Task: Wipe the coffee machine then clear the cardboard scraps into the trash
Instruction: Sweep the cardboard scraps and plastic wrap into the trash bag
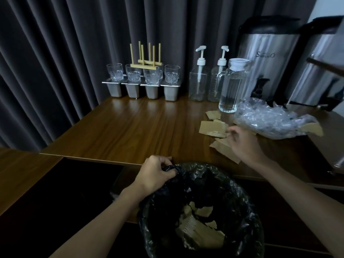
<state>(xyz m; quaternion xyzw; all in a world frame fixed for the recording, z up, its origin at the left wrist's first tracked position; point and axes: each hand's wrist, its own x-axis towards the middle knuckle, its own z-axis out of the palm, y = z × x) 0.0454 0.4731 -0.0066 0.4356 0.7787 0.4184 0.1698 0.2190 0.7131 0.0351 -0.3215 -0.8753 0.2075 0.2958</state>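
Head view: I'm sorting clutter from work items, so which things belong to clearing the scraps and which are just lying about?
Job: cardboard scraps on the table; trash bin with scraps inside; bin liner, gripped by the left hand; right hand over the table scraps; coffee machine.
Lying about: glasses; pump bottles; glass pitcher; bubble wrap; wooden rack.

Four glasses (114, 71) are sitting on steel tubs (133, 91); two pump bottles (198, 84) and a jug (232, 88) are standing beside possibly bubble wrap (270, 120)
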